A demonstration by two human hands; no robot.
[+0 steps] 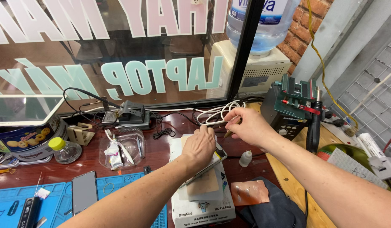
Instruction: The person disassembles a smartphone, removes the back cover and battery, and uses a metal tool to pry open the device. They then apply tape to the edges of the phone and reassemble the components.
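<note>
Clear plastic tub [121,147] w/ tubes; hands on phone [204,166].

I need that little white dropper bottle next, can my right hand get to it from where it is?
Probably yes: the white dropper bottle stands uncovered just below the right hand, with bare desk between them.

You face a glass window [119,55] with large pale lettering, framed on its right by a black post [245,46]. Beyond the post, a red brick wall [303,29]; a grey wire grid panel [368,93] stands at your right. Benchtop: dark reddish wood [89,162], joined by a lighter wooden board [288,169].
</note>
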